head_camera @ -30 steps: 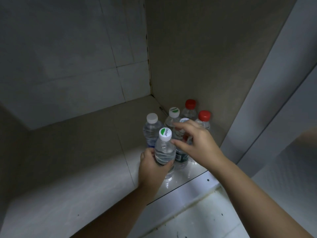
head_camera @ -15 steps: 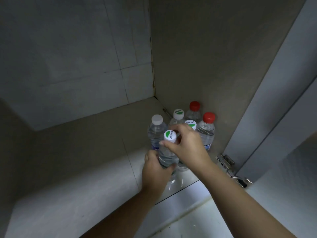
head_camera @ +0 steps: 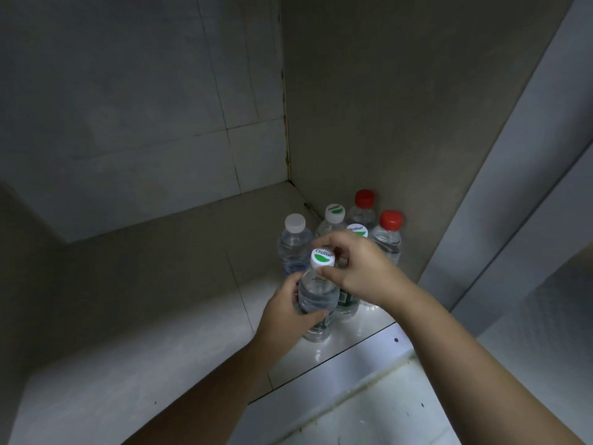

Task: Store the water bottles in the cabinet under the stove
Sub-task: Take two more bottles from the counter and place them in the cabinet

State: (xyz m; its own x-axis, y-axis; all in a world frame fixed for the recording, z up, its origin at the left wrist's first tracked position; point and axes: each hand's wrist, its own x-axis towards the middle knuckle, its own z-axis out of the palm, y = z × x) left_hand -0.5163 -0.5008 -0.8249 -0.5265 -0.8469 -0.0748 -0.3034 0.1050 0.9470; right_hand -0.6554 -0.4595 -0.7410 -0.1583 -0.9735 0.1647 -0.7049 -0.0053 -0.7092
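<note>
Head view: the cabinet (head_camera: 192, 268) is dark and mostly bare. Five bottles stand close together in the far right corner, just right of the middle of the frame. Two have a red cap (head_camera: 365, 198), two have a green-and-white cap (head_camera: 335, 212), and one has a plain white cap (head_camera: 295, 222).

A sixth bottle (head_camera: 317, 300) stands upright near the front edge of the cabinet floor, just in front of the group. The left hand (head_camera: 285, 316) is wrapped around its body in a closed grip. The right hand (head_camera: 359, 271) pinches its cap (head_camera: 322, 258) with fingertips and thumb, so that grip is closed on the bottle too.

I think the step now is setting this bottle in place beside the others. It looks to be resting on the floor, but I cannot tell for sure.

Next, both hands should let go gently so the bottle stays standing. They should pull back without bumping the other bottles.
</note>
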